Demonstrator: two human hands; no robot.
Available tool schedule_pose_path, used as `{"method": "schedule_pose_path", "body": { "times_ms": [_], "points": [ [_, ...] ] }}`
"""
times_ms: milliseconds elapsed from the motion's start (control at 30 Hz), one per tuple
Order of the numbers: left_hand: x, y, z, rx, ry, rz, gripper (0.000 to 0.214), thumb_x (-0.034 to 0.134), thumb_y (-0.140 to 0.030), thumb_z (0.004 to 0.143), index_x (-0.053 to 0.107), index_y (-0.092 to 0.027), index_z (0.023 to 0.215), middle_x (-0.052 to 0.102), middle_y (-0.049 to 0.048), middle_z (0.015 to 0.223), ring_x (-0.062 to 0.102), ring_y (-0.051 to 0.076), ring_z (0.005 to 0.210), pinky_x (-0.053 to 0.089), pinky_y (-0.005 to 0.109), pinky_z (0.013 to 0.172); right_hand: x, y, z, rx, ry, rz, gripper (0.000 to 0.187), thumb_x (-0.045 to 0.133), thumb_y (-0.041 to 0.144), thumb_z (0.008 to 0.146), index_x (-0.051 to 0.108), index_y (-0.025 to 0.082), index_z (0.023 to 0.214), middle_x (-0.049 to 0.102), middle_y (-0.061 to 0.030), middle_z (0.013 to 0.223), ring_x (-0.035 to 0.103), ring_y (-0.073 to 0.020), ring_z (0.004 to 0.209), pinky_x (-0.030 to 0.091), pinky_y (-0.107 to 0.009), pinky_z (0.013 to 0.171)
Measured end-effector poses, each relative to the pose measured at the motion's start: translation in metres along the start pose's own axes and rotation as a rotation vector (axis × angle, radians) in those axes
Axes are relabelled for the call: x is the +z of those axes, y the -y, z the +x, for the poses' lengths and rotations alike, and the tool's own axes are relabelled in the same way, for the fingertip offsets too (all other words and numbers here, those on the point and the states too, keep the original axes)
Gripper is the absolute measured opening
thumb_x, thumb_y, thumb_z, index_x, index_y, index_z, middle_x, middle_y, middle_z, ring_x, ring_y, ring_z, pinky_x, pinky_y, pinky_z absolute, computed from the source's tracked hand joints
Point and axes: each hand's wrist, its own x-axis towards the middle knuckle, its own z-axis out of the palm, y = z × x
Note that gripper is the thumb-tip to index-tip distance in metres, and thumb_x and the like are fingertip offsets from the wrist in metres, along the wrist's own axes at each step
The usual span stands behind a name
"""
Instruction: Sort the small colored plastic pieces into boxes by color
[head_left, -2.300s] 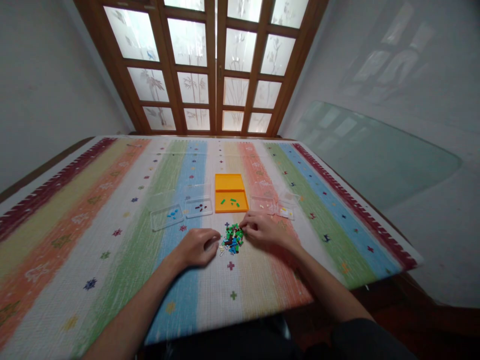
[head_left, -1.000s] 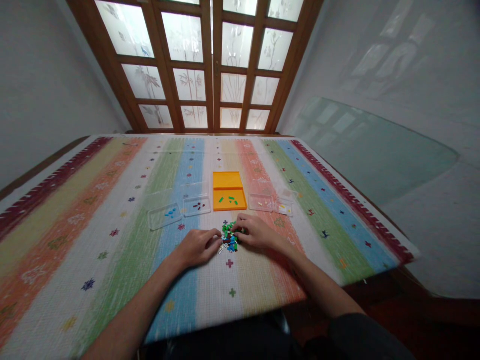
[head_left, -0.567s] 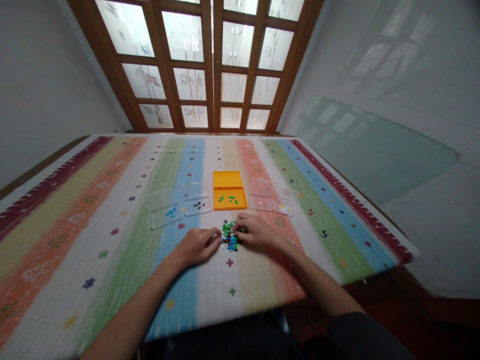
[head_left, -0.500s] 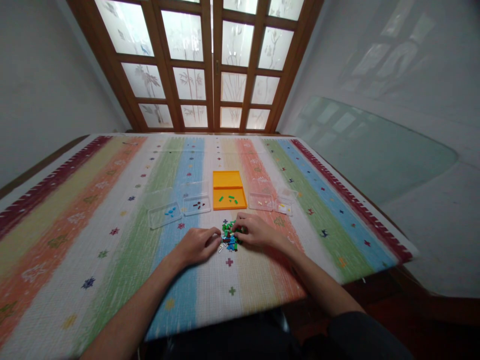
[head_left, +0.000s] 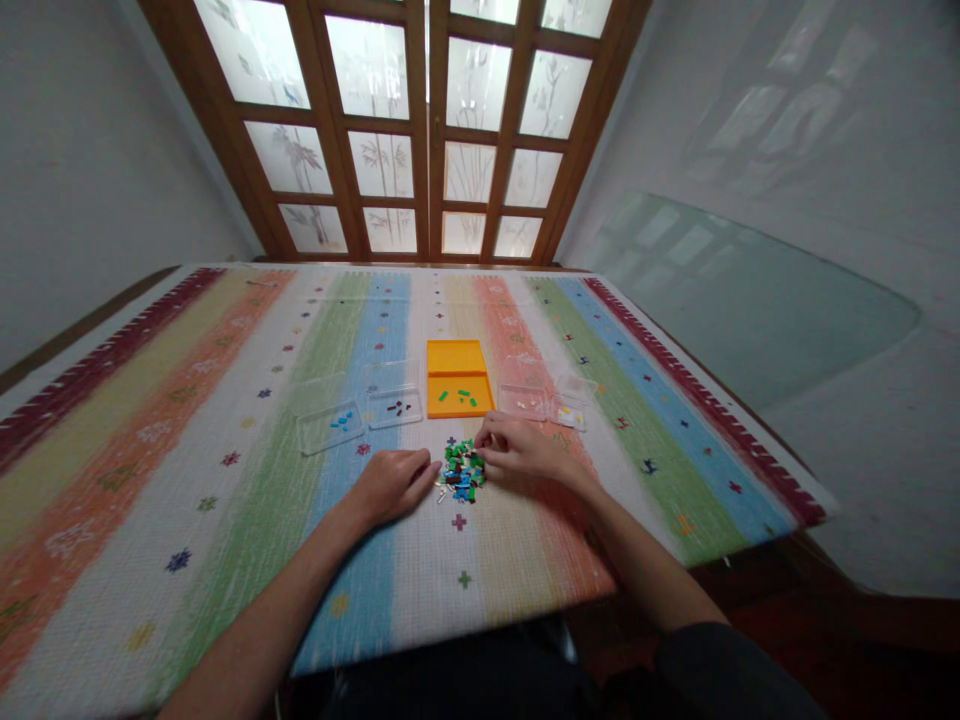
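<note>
A small pile of toy building bricks (head_left: 462,474), mostly green, blue, white and dark brown, lies on the striped cloth in front of me. My left hand (head_left: 395,486) rests at the pile's left edge, fingers curled together, with no brick visible in it. On the other side, my right hand (head_left: 514,447) hovers at the upper right of the pile. Its thumb and forefinger are pinched together; whatever is between them is too small to make out. Just beyond stands an opened yellow case (head_left: 459,410) with several green bricks in its near half.
Left of the case are two clear boxes: one with blue pieces (head_left: 304,437), one with dark brown pieces (head_left: 395,420). To its right sit a clear box with a few pale pieces (head_left: 523,413) and a smaller one with yellow and white pieces (head_left: 570,418).
My right hand has lifted from the pile and shifted slightly right and away from me, uncovering more bricks. My left hand has stayed almost in place.
</note>
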Motion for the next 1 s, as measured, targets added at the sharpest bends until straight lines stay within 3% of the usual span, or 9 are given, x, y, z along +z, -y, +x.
{"method": "schedule_pose_path", "body": {
  "times_ms": [133,333,467,633,833,1000],
  "points": [
    [0.001,0.003,0.002,0.044,-0.072,0.079,0.046,0.037,-0.033,0.105,0.054,-0.019,0.065,0.055,0.0031,0.059,0.051,0.016,0.055,0.037,0.027,0.056,-0.029,-0.024,-0.004,0.039,-0.170,-0.053,0.008,0.059,0.018,0.088,0.068,0.018,0.089,0.061,-0.0011,0.079,0.051,-0.0136,0.066,0.039,-0.025,0.063],
    [0.005,0.010,-0.001,-0.013,-0.105,0.129,0.040,0.033,-0.028,0.107,0.058,-0.019,0.077,0.057,0.0024,0.060,0.053,0.017,0.055,0.040,0.028,0.057,-0.061,-0.064,-0.019,0.235,-0.329,-0.345,0.008,0.061,0.019,0.083,0.068,0.018,0.082,0.064,-0.0055,0.083,0.054,-0.0170,0.070,0.039,-0.028,0.067],
    [0.006,0.012,-0.004,-0.085,-0.122,0.151,0.032,0.033,-0.027,0.106,0.062,-0.017,0.096,0.061,0.0025,0.062,0.058,0.018,0.054,0.042,0.028,0.056,-0.061,-0.077,-0.026,0.307,-0.301,-0.424,0.007,0.065,0.021,0.082,0.070,0.018,0.083,0.066,-0.0069,0.084,0.056,-0.0189,0.073,0.039,-0.029,0.069],
    [0.006,0.012,-0.003,-0.075,-0.132,0.083,0.029,0.035,-0.026,0.107,0.059,-0.016,0.120,0.075,0.0073,0.084,0.069,0.018,0.064,0.049,0.026,0.060,-0.052,-0.079,-0.020,0.298,-0.293,-0.402,0.008,0.064,0.018,0.083,0.072,0.016,0.083,0.068,-0.0081,0.086,0.058,-0.0187,0.074,0.040,-0.029,0.070],
    [0.005,0.009,-0.003,-0.102,-0.133,0.099,0.031,0.038,-0.030,0.106,0.062,-0.015,0.119,0.077,0.0121,0.104,0.074,0.019,0.075,0.054,0.026,0.066,-0.048,-0.081,-0.012,0.288,-0.297,-0.378,0.010,0.066,0.021,0.083,0.075,0.017,0.088,0.071,-0.0084,0.089,0.059,-0.0186,0.075,0.041,-0.028,0.070],
    [0.002,0.006,-0.002,-0.136,-0.089,0.109,0.032,0.035,-0.031,0.106,0.062,-0.015,0.111,0.076,0.0099,0.096,0.072,0.019,0.075,0.050,0.027,0.062,-0.049,-0.073,-0.013,0.245,-0.367,-0.294,0.016,0.064,0.020,0.083,0.075,0.017,0.095,0.070,-0.0073,0.086,0.057,-0.0173,0.069,0.042,-0.029,0.068]
  ]
}}
